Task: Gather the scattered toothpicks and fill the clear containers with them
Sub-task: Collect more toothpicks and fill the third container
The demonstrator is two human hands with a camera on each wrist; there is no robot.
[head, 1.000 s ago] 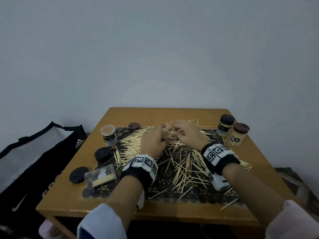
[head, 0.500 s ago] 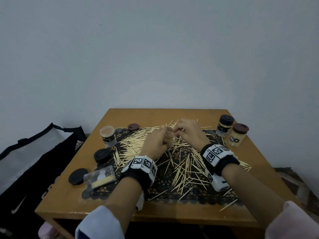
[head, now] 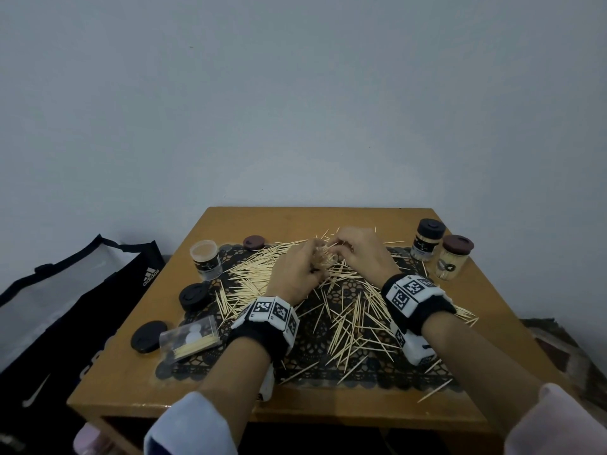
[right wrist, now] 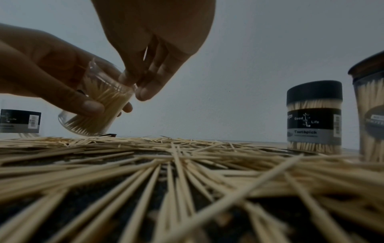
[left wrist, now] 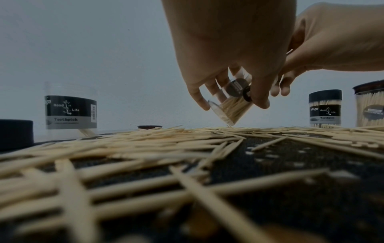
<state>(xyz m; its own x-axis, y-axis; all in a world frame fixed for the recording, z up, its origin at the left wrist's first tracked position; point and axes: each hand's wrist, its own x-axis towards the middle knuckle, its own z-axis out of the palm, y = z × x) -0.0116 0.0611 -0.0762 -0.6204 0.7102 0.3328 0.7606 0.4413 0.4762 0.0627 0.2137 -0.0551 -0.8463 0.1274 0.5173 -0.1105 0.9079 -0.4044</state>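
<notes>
Currently, filling step in hand. Left hand (right wrist: 47, 69) curls round a tilted clear jar (right wrist: 97, 105), part full, base low over the toothpicks (head: 345, 310) strewn across the mat (head: 315, 353). Right hand (right wrist: 158, 49) has fingertips pinched at the jar's mouth, seemingly feeding picks in; the picks themselves cannot be made out.

Next move, by judgement: gather another aligned bunch from beneath the hands and slide it in points-together, keeping the jar tilted.

Labels: open jar (left wrist: 70, 111) left of the hands, "Good Life Toothpick". Capped full jar (right wrist: 313, 118) right of the hands, the same. Brown-lidded jar (head: 455, 257) beside it, label unreadable. Bag (head: 65, 310) off the bench (head: 512, 323), far left: "adidas".
</notes>
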